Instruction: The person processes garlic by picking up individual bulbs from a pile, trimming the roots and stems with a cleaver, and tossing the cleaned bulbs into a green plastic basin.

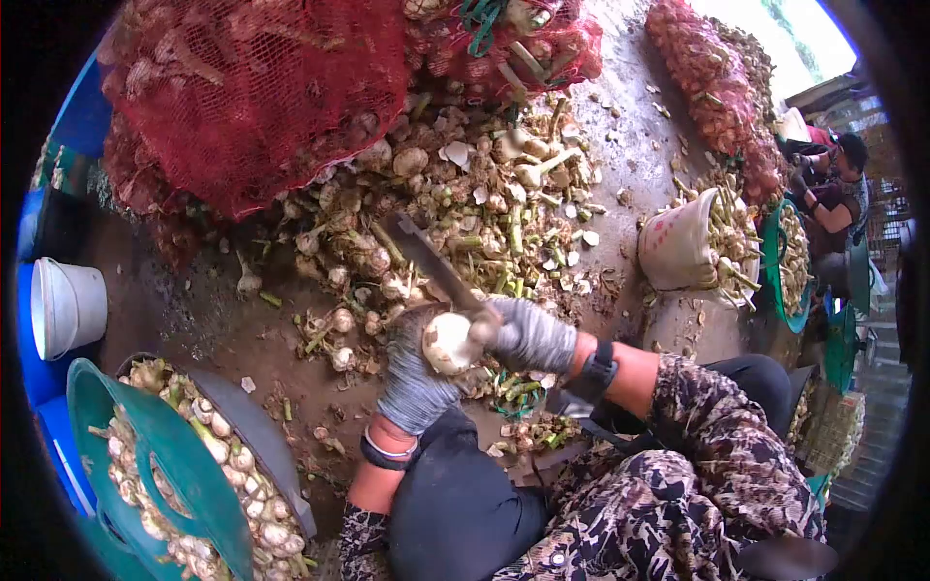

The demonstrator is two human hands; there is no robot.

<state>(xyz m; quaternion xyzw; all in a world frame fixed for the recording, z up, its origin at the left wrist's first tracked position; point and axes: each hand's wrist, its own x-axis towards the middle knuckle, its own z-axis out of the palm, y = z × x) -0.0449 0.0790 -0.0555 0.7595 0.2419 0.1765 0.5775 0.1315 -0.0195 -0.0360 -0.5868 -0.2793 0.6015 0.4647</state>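
In grey knit gloves, both my hands meet at the middle of the view. My left hand is closed around a large pale garlic bulb. Wrapped round the handle of a knife is my right hand, right beside the bulb. The dark blade slants up and to the left, above the bulb and over the heap. That heap of garlic bulbs, cut stems and loose skins lies on the floor just beyond my hands.
Red mesh sacks of garlic rise behind the heap. At lower left stands a green basket of trimmed bulbs, with a white bucket above it. A tipped bucket of stems lies at right, near a seated co-worker.
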